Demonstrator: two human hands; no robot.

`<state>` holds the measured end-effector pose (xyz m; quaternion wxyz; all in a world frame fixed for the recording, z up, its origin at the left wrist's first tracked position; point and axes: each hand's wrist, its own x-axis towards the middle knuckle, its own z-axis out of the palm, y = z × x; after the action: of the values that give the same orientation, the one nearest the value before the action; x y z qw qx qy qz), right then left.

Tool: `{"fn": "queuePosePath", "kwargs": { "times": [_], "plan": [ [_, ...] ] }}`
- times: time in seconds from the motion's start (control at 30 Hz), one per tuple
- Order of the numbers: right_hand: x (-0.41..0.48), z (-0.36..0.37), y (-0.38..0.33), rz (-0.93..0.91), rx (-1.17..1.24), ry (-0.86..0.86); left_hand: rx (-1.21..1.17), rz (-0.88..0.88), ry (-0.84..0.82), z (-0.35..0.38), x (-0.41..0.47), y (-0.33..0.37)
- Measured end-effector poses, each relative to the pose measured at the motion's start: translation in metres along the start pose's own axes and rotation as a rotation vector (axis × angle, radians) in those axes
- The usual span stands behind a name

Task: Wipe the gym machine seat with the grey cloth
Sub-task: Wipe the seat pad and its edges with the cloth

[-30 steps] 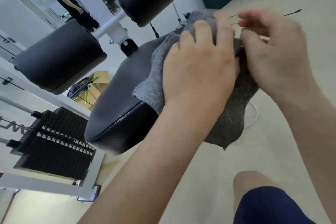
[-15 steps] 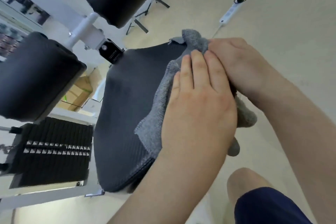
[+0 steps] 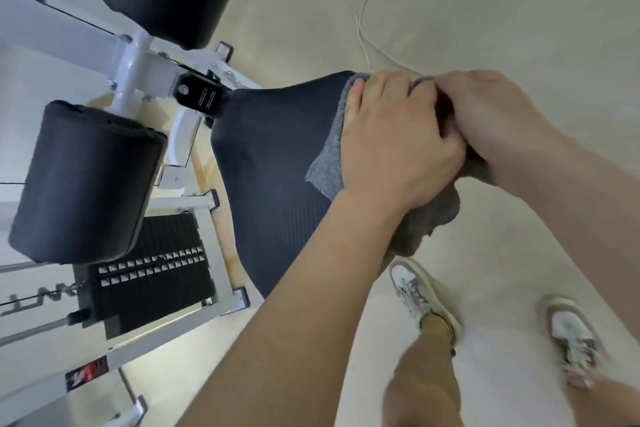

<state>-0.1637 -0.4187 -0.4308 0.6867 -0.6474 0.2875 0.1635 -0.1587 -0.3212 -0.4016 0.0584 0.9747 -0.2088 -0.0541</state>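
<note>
1. At the far left, the two black roller pads (image 3: pixel 86 180) and the weight stack (image 3: pixel 149 274) sit much lower and closer in your view than half a second ago; your head has tipped further down.
2. The dark seat (image 3: pixel 273 163) now runs almost top to bottom, its left part bare.
3. The grey cloth (image 3: pixel 329 166) lies along the seat's right edge, one corner flat on the padding and the rest hanging off that edge.
4. Your left hand (image 3: pixel 391 146) presses palm-down on the cloth, fingers closer together than before, and has slid toward the seat's far right corner.
5. Your right hand (image 3: pixel 495 118) is curled tight on a bunch of cloth, touching the left.
6. Both white shoes (image 3: pixel 415 291) have come into view at lower right.
</note>
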Motion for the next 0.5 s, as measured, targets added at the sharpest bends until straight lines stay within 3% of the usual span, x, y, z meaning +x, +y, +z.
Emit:
{"fn": "queuePosePath", "kwargs": {
  "times": [0.1, 0.23, 0.4, 0.5],
  "plan": [
    [-0.003, 0.005, -0.002, 0.224, 0.209, -0.050, 0.060, 0.081, -0.123, -0.006, 0.018, -0.011],
    [0.005, 0.011, -0.019, 0.308, 0.294, -0.164, 0.097, 0.208, -0.194, -0.010, 0.044, -0.032],
    [0.021, 0.032, -0.052, 0.293, -0.118, -0.065, 0.057, 0.205, -0.406, -0.019, 0.080, -0.062],
    [0.027, 0.050, -0.071, 0.218, -0.375, -0.087, -0.040, 0.165, -0.540, -0.022, 0.092, -0.090]
  ]
}}
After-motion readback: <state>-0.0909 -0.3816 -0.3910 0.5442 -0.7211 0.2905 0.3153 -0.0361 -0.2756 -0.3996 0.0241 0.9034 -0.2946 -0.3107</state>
